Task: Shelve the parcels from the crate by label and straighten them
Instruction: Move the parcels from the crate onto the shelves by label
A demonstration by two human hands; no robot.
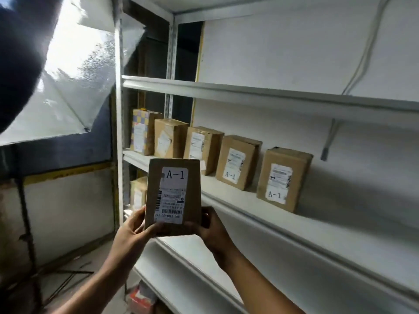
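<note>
I hold a brown cardboard parcel point(173, 196) upright in front of the white shelving, its white label reading A-1 facing me. My left hand point(133, 225) grips its lower left corner and my right hand point(212, 225) grips its lower right corner. Behind it, the middle shelf point(283, 220) carries a row of several upright parcels. The two rightmost, parcel point(237, 163) and parcel point(283, 179), show A-1 labels. The crate is out of sight.
The upper shelf point(272, 96) holds nothing I can see. Another parcel point(138, 192) stands on a lower level at the left. A white light umbrella point(74, 87) on a stand sits left of the rack. A grey cable point(362, 64) hangs down the back wall.
</note>
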